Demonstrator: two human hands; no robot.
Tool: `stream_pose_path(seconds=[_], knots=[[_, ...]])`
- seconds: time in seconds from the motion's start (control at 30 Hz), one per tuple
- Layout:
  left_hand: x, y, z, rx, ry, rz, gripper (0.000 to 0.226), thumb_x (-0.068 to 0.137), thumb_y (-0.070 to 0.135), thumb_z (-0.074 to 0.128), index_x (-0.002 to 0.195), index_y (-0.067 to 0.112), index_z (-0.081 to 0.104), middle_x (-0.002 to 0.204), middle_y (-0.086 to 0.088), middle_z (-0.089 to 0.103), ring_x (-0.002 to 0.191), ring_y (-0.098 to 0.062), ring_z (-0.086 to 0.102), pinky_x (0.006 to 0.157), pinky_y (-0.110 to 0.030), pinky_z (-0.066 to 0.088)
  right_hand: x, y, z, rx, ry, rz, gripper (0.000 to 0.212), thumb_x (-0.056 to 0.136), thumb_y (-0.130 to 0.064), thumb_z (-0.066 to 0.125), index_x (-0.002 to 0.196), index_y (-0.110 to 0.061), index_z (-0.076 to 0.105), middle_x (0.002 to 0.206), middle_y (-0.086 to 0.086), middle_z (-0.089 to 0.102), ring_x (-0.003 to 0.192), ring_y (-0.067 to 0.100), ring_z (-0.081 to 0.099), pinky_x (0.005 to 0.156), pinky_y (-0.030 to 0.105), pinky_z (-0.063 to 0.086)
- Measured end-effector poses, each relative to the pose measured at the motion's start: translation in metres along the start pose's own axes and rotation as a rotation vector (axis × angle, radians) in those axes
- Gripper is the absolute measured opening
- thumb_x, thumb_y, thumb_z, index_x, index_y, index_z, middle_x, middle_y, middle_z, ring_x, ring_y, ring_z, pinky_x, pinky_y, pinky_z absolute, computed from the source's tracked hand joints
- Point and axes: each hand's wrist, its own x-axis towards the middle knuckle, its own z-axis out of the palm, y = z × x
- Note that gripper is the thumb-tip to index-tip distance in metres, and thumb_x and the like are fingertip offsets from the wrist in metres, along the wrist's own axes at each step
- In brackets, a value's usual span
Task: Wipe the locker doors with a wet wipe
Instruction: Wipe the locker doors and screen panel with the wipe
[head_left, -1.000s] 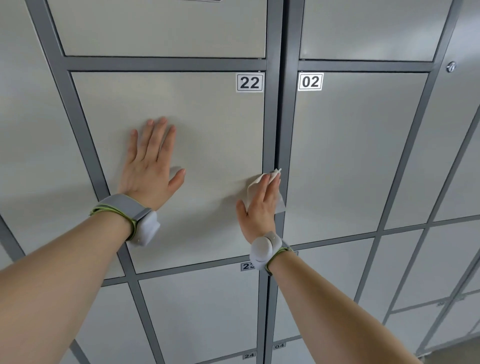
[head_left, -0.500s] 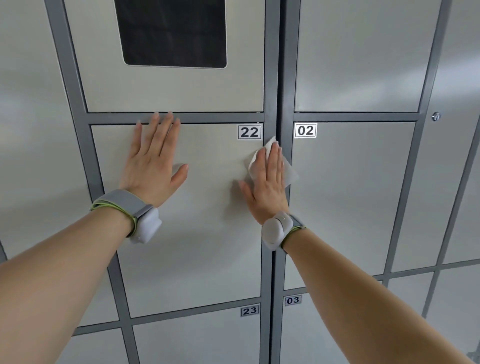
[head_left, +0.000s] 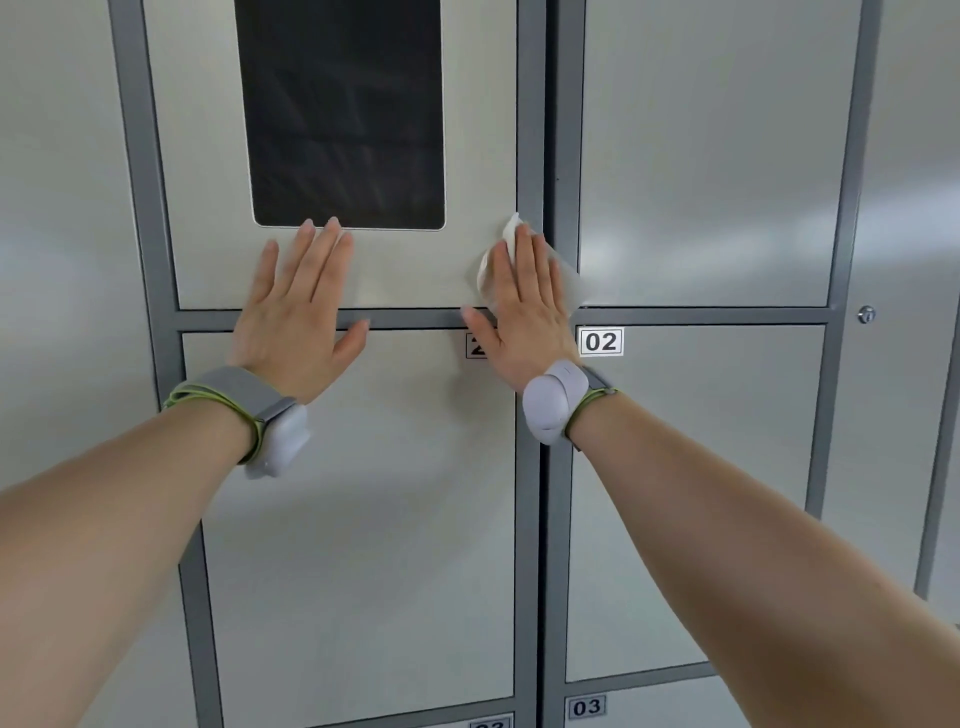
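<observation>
Pale grey locker doors in a darker grey frame fill the view. My right hand (head_left: 524, 306) lies flat with straight fingers and presses a white wet wipe (head_left: 511, 241) against the lower right corner of the upper panel (head_left: 467, 156), beside the vertical frame post. The wipe sticks out above and to the right of my fingers. My left hand (head_left: 298, 306) rests flat and spread on the same panel, across the horizontal frame bar, just under a dark screen (head_left: 343, 109). Door 22 (head_left: 363, 519) is below both hands, its label partly hidden by my right hand.
Door 02 (head_left: 701, 493) is to the right, with door 03 (head_left: 587, 706) under it. A small round lock (head_left: 866, 314) sits on a tall panel at the far right. Grey frame bars (head_left: 530, 519) separate the doors.
Both hands have slid upward from door 22 onto the screen panel above it. The wipe moved up along the right edge with my right hand. The view has tilted up.
</observation>
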Motion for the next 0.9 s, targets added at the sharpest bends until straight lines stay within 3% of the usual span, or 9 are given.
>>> stream_pose_path(seconds=[0.2, 0.4, 0.53, 0.63, 0.77, 0.9], knots=[[0.035, -0.013, -0.012, 0.042, 0.008, -0.062, 0.073, 0.089, 0.046, 0.022, 0.147, 0.002, 0.022, 0.155, -0.015, 0.021, 0.144, -0.032, 0.015, 0.115, -0.047, 0.004, 0.049, 0.005, -0.013, -0.018, 0.039, -0.003, 0.07, 0.099, -0.042, 0.037, 0.15, -0.003, 0.009, 0.158, 0.017, -0.005, 0.146, 0.031, -0.009, 0.118, 0.037, -0.007], [0.061, -0.02, -0.017, 0.085, 0.05, -0.151, 0.063, 0.096, 0.038, 0.034, 0.148, 0.005, 0.021, 0.156, -0.013, 0.017, 0.145, -0.031, 0.012, 0.116, -0.046, 0.003, 0.057, 0.01, -0.01, -0.107, 0.044, -0.095, 0.079, 0.091, -0.058, 0.013, 0.151, -0.006, 0.011, 0.157, 0.021, -0.002, 0.145, 0.034, -0.008, 0.116, 0.036, -0.014], [0.071, -0.021, -0.021, 0.072, 0.057, -0.205, 0.061, 0.097, 0.031, 0.043, 0.148, 0.006, 0.021, 0.157, -0.013, 0.014, 0.145, -0.031, 0.009, 0.116, -0.046, 0.002, 0.045, 0.022, -0.005, -0.151, 0.019, -0.349, 0.073, 0.093, -0.055, 0.022, 0.148, -0.008, 0.025, 0.155, 0.025, 0.012, 0.145, 0.038, 0.006, 0.118, 0.04, -0.006], [0.073, -0.019, -0.02, 0.06, 0.029, -0.227, 0.06, 0.097, 0.031, 0.043, 0.147, 0.005, 0.023, 0.157, -0.014, 0.015, 0.145, -0.031, 0.01, 0.116, -0.048, 0.004, 0.044, 0.028, -0.009, -0.147, -0.031, -0.476, 0.069, 0.093, -0.055, 0.023, 0.148, -0.012, 0.029, 0.155, 0.023, 0.015, 0.145, 0.036, 0.009, 0.117, 0.036, -0.008], [0.072, -0.016, -0.018, 0.024, -0.003, -0.246, 0.059, 0.097, 0.03, 0.043, 0.148, 0.005, 0.023, 0.157, -0.013, 0.014, 0.145, -0.031, 0.01, 0.116, -0.047, 0.009, 0.063, 0.031, -0.022, -0.147, -0.064, -0.458, 0.069, 0.092, -0.056, 0.016, 0.149, -0.019, 0.028, 0.157, 0.018, 0.01, 0.146, 0.032, 0.004, 0.118, 0.035, -0.008], [0.073, -0.016, -0.022, 0.027, -0.034, -0.261, 0.059, 0.098, 0.031, 0.041, 0.149, 0.007, 0.021, 0.158, -0.012, 0.012, 0.145, -0.03, 0.008, 0.116, -0.046, 0.012, 0.1, 0.028, -0.036, -0.166, -0.055, -0.376, 0.069, 0.093, -0.059, 0.012, 0.152, -0.023, 0.012, 0.158, 0.016, -0.006, 0.146, 0.029, -0.009, 0.116, 0.035, -0.013]])
